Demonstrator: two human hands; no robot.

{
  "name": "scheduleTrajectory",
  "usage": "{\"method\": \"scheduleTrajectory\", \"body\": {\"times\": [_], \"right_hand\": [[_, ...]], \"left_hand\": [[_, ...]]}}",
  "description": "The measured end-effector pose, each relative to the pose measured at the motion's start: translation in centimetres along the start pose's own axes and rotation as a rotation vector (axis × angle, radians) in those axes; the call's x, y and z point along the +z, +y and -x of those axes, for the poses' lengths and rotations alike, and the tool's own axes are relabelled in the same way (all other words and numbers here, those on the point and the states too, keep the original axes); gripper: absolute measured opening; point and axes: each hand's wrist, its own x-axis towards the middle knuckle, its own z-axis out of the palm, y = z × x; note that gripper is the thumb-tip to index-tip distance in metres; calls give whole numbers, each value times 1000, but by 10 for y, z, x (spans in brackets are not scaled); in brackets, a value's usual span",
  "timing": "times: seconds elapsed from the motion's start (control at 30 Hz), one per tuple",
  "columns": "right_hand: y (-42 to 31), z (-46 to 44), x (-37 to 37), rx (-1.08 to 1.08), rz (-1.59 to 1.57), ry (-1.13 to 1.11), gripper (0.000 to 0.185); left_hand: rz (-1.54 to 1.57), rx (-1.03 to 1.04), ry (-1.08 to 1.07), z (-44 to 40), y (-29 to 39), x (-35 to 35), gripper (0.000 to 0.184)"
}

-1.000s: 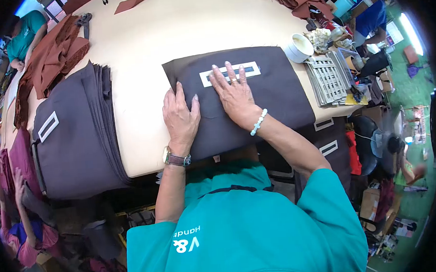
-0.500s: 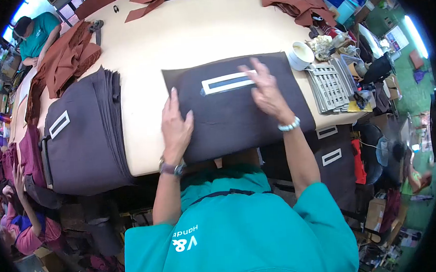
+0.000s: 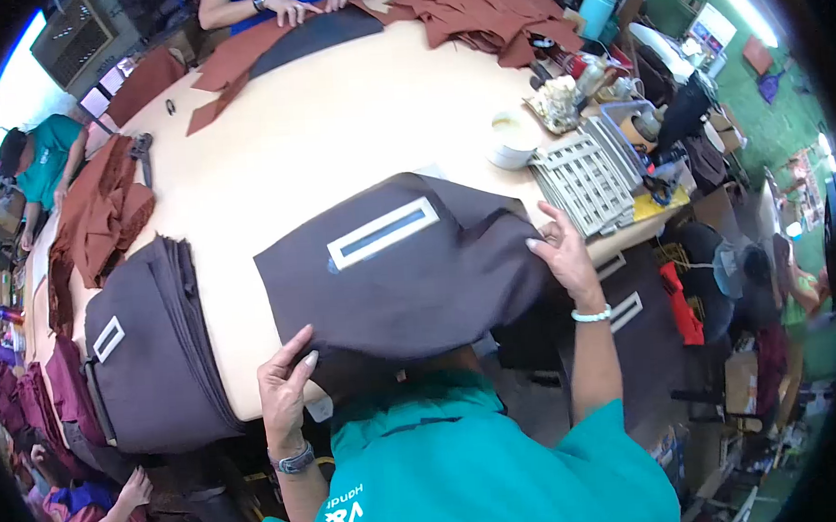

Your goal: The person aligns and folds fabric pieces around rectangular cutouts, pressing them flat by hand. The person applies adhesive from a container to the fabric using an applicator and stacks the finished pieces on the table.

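Note:
A dark brown cloth panel (image 3: 392, 300) lies across the table's front edge, with a white rectangular frame (image 3: 379, 233) on it, long and narrow, around a dark slot. Its front hangs toward my body. At the near left corner, my left hand (image 3: 285, 386) pinches the cloth between thumb and fingers. My right hand (image 3: 569, 262) grips the right edge, where the cloth is lifted and creased in folds. To the left sits a thick stack of similar dark panels (image 3: 154, 360); its top one bears a smaller white frame (image 3: 108, 340).
Right of the panel stand a white pot (image 3: 511, 141) and a pile of slotted pale cards (image 3: 582, 184). Rust-coloured cloth (image 3: 481, 12) lies at the back and more (image 3: 99, 216) at the left. A co-worker's hands (image 3: 305, 4) rest on cloth at the far edge.
Both hands have gone from lying on the panel to gripping its near left corner and right edge. The panel has turned slightly, and its right side is lifted and folded. The view has shifted.

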Motion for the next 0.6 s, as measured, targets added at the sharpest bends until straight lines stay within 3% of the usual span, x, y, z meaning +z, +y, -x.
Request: {"method": "scheduleTrajectory", "body": {"times": [0.03,0.1,0.13,0.23,0.27,0.3,0.33,0.47,0.53,0.6], "right_hand": [[-29,3,-1,71,205,-50,74],[-13,-10,-6,-147,497,-175,76],[-19,-12,-9,-1,179,-309,77],[-36,-43,-15,-93,35,-252,78],[-54,-55,-9,-134,-134,-229,75],[-79,-66,-4,-38,-117,-222,72],[-65,-102,2,-128,-232,-206,66],[-82,-214,45,-134,178,-86,57],[-100,-256,66,-100,133,-105,57],[-150,-284,73,-339,265,-58,55]], "left_hand": [[83,0,17,-5,8,1,39],[248,5,42,-18,23,0,38],[293,1,83,-26,23,-3,39],[277,72,74,-58,33,-16,40],[214,74,71,-74,38,-24,40],[179,107,100,-93,43,-28,41],[175,105,52,-115,48,-39,40],[60,147,68,-226,60,-79,44],[18,229,133,-265,85,-89,46],[6,414,110,-286,127,-104,38]]}}
